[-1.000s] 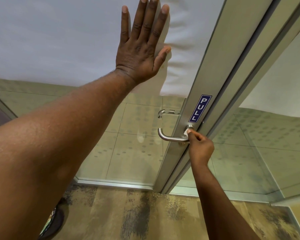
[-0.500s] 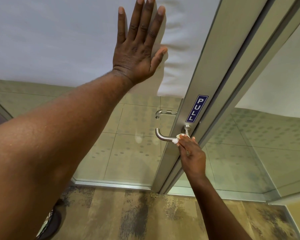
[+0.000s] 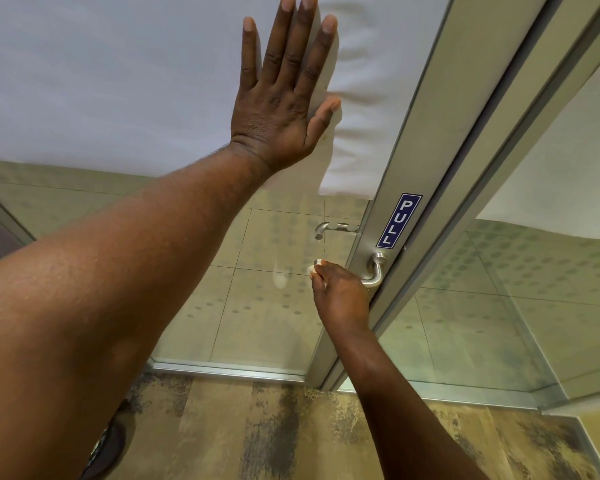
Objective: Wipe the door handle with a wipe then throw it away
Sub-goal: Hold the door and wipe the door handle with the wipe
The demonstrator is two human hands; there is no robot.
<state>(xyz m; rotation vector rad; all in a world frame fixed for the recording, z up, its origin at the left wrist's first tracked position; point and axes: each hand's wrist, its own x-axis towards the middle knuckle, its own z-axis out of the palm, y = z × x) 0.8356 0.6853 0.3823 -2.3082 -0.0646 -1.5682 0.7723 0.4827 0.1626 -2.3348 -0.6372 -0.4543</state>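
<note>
Wipe [image 3: 313,270] was clamped by R hand [image 3: 340,292] at handle [image 3: 374,271] end; L hand [image 3: 278,109] was spread flat on door [image 3: 118,81].

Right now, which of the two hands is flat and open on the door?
The left hand, high up, pressed flat with fingers spread on the white covering. The right hand is lower, curled around the door handle.

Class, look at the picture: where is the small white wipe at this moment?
In the head view the small white wipe sits pinched in the right hand, at the free left end of the silver lever door handle, below the blue PULL sign.
</note>
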